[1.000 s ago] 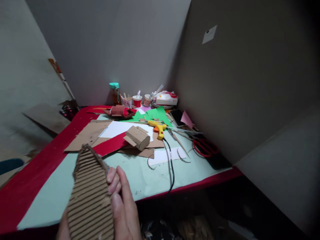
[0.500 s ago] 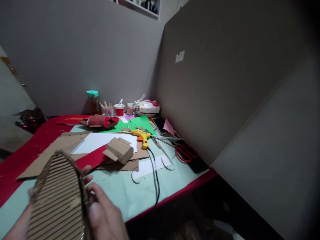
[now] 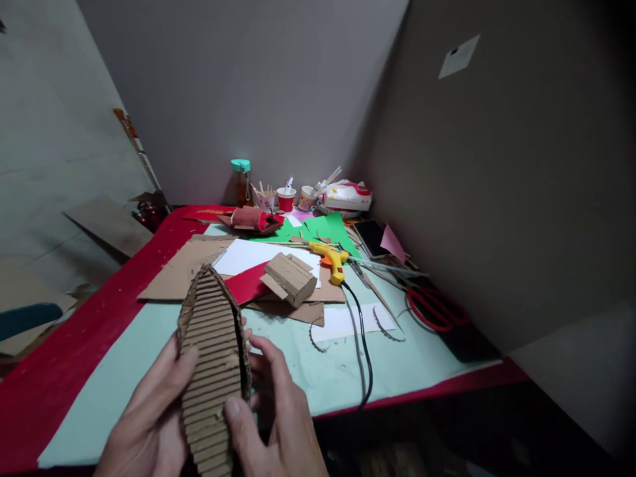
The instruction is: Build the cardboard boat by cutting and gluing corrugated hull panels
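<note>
Two half-closed hands, left hand (image 3: 152, 412) and right hand (image 3: 281, 414), gripped the shell (image 3: 209, 371) over the near edge of the table (image 3: 116, 351), its tip seemingly joined but its right side gaping, while a box (image 3: 291, 277) lay separate, farther in from that edge.

- You hold a brown cardboard piece (image 3: 211, 384), long and narrowing to a blunt point at its far end.
- Its ribbed face is turned up toward you, the ridges running crosswise.
- Along its right side you see a rough-edged wall, with a dark gap between it and the face.
- It sits raised between your left hand (image 3: 149, 411) and right hand (image 3: 283, 414), tip pointing away from you, near end cut off from view.
</note>
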`<action>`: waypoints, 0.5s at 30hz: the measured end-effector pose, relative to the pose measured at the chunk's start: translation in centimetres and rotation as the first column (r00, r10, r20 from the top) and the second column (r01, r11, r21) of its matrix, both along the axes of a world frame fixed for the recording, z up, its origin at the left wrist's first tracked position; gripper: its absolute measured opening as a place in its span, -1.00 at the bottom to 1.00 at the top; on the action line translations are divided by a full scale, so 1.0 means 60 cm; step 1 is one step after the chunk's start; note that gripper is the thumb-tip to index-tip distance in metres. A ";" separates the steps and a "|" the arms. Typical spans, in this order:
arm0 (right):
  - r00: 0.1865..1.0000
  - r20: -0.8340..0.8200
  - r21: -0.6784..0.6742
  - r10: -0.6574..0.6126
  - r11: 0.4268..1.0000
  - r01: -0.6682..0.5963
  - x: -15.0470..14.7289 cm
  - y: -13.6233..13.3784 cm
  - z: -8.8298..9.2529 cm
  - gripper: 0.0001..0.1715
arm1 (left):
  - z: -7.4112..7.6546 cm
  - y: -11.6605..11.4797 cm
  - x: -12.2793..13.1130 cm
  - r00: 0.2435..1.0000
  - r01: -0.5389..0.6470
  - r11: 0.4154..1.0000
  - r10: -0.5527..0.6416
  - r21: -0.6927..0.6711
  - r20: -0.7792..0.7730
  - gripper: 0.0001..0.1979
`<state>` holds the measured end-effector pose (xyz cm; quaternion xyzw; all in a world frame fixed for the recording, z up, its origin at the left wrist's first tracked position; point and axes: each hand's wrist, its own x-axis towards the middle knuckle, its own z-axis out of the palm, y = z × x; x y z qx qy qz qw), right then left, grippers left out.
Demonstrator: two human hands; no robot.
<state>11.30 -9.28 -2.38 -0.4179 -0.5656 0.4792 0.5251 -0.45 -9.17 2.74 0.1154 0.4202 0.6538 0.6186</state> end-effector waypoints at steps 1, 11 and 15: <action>1.000 0.026 0.021 -0.002 1.000 0.002 0.001 0.000 0.000 -0.28 | -0.001 -0.002 0.001 0.998 0.006 0.999 -0.008 -0.046 -0.059 -0.14; 0.971 0.211 0.115 -0.115 0.989 0.092 0.014 -0.010 0.008 -0.36 | -0.011 0.000 0.027 0.960 -0.076 0.996 0.058 -0.056 -0.275 -0.21; 0.978 0.192 0.119 -0.087 0.991 0.065 0.020 -0.008 0.011 -0.34 | 0.000 -0.006 0.037 0.967 -0.041 0.996 0.021 -0.074 -0.255 -0.17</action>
